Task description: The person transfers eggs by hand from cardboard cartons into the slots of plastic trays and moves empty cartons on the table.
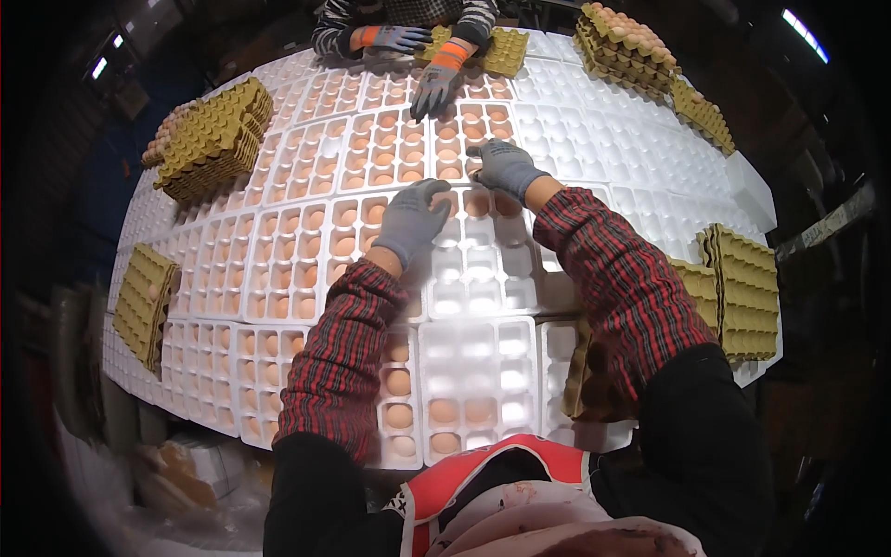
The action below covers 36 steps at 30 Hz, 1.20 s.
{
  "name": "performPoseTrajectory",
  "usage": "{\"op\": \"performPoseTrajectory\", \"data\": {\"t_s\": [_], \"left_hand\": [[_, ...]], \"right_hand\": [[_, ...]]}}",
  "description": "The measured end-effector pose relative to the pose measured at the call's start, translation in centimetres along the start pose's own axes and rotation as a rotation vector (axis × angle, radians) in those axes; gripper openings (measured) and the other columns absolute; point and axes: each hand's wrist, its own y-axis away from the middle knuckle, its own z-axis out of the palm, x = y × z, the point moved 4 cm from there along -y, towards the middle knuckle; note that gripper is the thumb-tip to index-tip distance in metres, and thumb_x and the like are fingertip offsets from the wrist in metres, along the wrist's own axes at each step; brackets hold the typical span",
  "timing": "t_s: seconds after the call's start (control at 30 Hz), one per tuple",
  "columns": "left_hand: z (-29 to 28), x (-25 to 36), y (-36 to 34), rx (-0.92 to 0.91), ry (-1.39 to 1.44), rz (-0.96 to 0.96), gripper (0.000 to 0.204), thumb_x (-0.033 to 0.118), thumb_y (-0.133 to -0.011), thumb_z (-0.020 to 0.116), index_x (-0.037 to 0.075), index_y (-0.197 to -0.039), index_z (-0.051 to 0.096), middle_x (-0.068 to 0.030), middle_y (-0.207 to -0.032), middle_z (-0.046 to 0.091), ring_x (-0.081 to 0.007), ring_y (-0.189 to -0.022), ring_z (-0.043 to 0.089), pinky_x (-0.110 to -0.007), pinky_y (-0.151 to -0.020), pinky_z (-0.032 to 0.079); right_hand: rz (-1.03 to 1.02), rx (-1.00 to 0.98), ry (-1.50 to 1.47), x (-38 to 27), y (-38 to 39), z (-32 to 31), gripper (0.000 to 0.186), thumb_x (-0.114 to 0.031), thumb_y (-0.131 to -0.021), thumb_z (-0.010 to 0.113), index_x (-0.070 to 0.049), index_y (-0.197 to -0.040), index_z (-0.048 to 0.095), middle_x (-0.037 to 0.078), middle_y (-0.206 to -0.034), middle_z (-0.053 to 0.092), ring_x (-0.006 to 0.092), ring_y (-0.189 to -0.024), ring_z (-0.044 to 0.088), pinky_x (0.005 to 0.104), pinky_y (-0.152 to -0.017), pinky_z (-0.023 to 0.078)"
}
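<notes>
My left hand [413, 221], in a grey glove, hovers over a white foam egg tray [464, 263] with its fingers apart and bent to the right. I see nothing in it. Just ahead and to the right, my right hand [508, 170], also gloved in grey, bends its fingers and thumb around an egg [473, 167] at the edge of a filled tray. Its fingers partly hide that egg. Below my hands, a few eggs sit in this tray's far row, one egg [477, 202] among them. Brown eggs [343, 246] fill many cells to the left.
Opposite me, a person's gloved hand [434, 88] reaches over the trays. Yellow egg flats are stacked at the left [215, 139], far right [626, 51] and near right [745, 292]. White trays [575, 130] cover the right side. Another tray [478, 357] lies close to me.
</notes>
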Motion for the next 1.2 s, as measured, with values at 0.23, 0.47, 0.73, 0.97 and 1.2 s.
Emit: {"op": "performPoseTrajectory", "data": {"t_s": [0.23, 0.47, 0.73, 0.97, 1.2], "left_hand": [[1.7, 2.3, 1.5, 0.224, 0.126, 0.245, 0.037, 0.016, -0.095, 0.063, 0.007, -0.130, 0.061, -0.0179, -0.120, 0.065, -0.0334, -0.111, 0.063, -0.040, -0.096, 0.050], [2.7, 1.6, 3.6, 0.089, -0.367, 0.201, 0.046, 0.033, -0.095, 0.056, 0.008, -0.134, 0.056, -0.0178, -0.145, 0.047, -0.0417, -0.138, 0.037, -0.054, -0.115, 0.028], [7.7, 17.6, 17.9, -0.528, 0.688, 0.103, 0.066, 0.022, -0.098, 0.064, -0.004, -0.150, 0.033, -0.0231, -0.148, 0.046, -0.0295, -0.137, 0.046, -0.040, -0.112, 0.038], [9.4, 27.0, 21.4, -0.271, 0.950, -0.016, 0.065, 0.012, -0.100, 0.052, -0.005, -0.155, 0.023, -0.0208, -0.155, 0.039, -0.0271, -0.142, 0.041, -0.036, -0.113, 0.034], [12.5, 33.3, 19.0, -0.217, 0.772, 0.167, 0.053, 0.019, -0.101, 0.055, -0.002, -0.148, 0.042, -0.0160, -0.147, 0.050, -0.0271, -0.133, 0.051, -0.038, -0.111, 0.039]], "right_hand": [[-0.017, 0.214, 0.220, -0.1, 8.1, 2.7, 0.046, -0.035, -0.098, 0.052, -0.007, -0.134, 0.053, 0.022, -0.123, 0.062, 0.0367, -0.115, 0.062, 0.0471, -0.099, 0.047], [0.101, 0.236, -0.335, 2.2, 22.4, -10.0, 0.066, -0.053, -0.094, 0.058, -0.005, -0.139, 0.053, 0.022, -0.127, 0.064, 0.0368, -0.121, 0.060, 0.0427, -0.103, 0.045], [0.973, 0.178, -0.116, 14.9, 52.6, -1.4, 0.073, -0.055, -0.094, 0.054, -0.005, -0.146, 0.044, 0.024, -0.109, 0.068, 0.0378, -0.104, 0.066, 0.0461, -0.094, 0.049], [0.600, 0.635, -0.624, 16.4, 54.8, -5.8, 0.060, -0.016, -0.097, 0.054, -0.013, -0.154, 0.035, 0.024, -0.132, 0.060, 0.0313, -0.084, 0.067, 0.0375, -0.086, 0.052], [0.655, 1.014, -0.291, 36.5, 65.8, -11.6, 0.052, -0.010, -0.090, 0.050, -0.006, -0.142, 0.051, 0.019, -0.124, 0.067, 0.0341, -0.107, 0.068, 0.0418, -0.091, 0.052]]}}
